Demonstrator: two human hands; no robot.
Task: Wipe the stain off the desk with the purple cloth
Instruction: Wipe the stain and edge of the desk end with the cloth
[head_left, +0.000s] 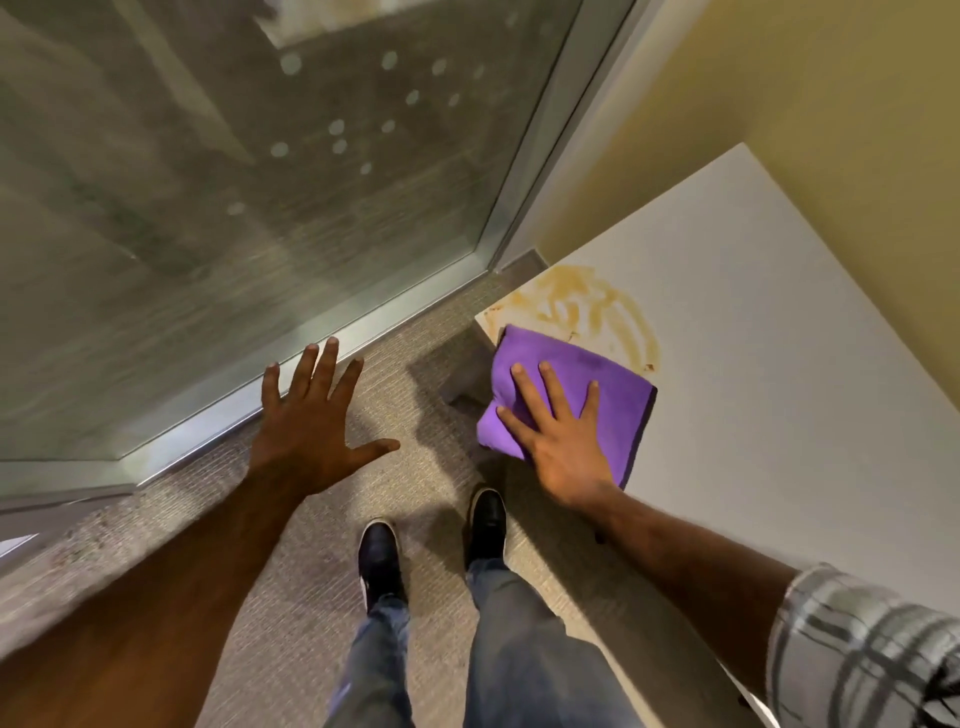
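Note:
A folded purple cloth (613, 384) lies on the white desk (769, 374) near its left corner, part of it hanging over the edge. My right hand (558, 431) presses flat on the cloth with fingers spread. Just beyond the cloth a yellow-brown smeared stain (587, 306) covers the desk's near corner. My left hand (311, 421) hovers open over the carpet, left of the desk, holding nothing.
A glass wall with a metal frame (332, 338) runs along the left. A yellow wall (831, 130) stands behind the desk. My two feet in dark shoes (431, 545) stand on grey carpet beside the desk edge.

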